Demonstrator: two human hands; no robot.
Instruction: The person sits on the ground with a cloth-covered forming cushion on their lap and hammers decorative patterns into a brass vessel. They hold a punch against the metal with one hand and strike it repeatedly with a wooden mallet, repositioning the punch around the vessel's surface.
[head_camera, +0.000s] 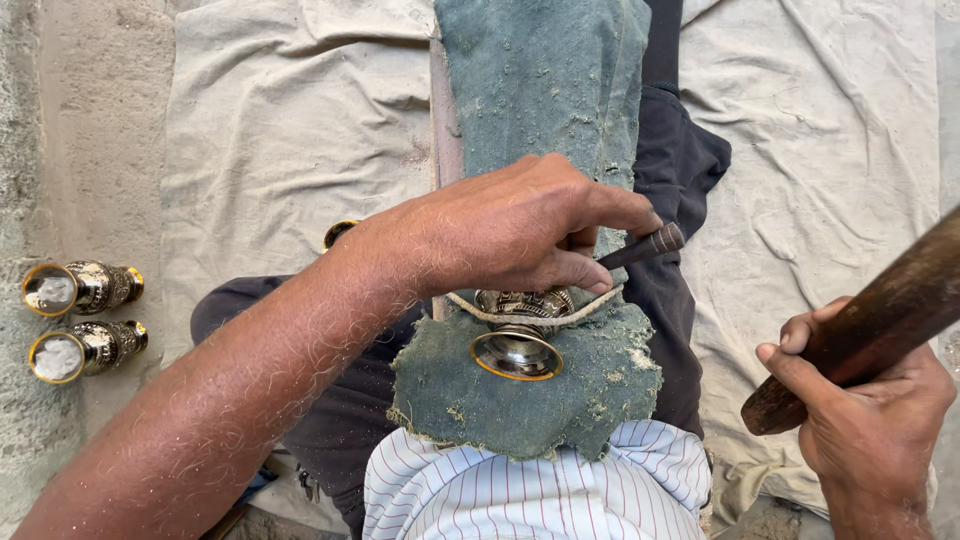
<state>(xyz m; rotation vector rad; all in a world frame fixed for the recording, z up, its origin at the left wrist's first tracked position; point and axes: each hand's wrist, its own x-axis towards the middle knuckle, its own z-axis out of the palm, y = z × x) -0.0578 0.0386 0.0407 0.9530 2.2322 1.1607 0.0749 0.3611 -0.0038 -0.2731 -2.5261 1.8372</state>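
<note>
My left hand grips a dark metal chisel and holds its tip against an engraved silver and gold metal vessel. The vessel lies on a ragged green cloth draped over my leg and a wooden board, tied down by a thin cord. My right hand is raised at the right, fist closed on a thick wooden mallet that points up to the right, apart from the chisel.
Two similar engraved metal vessels lie on their sides on the concrete floor at the left. A crumpled off-white sheet covers the ground under my legs. Another gold rim peeks from behind my left forearm.
</note>
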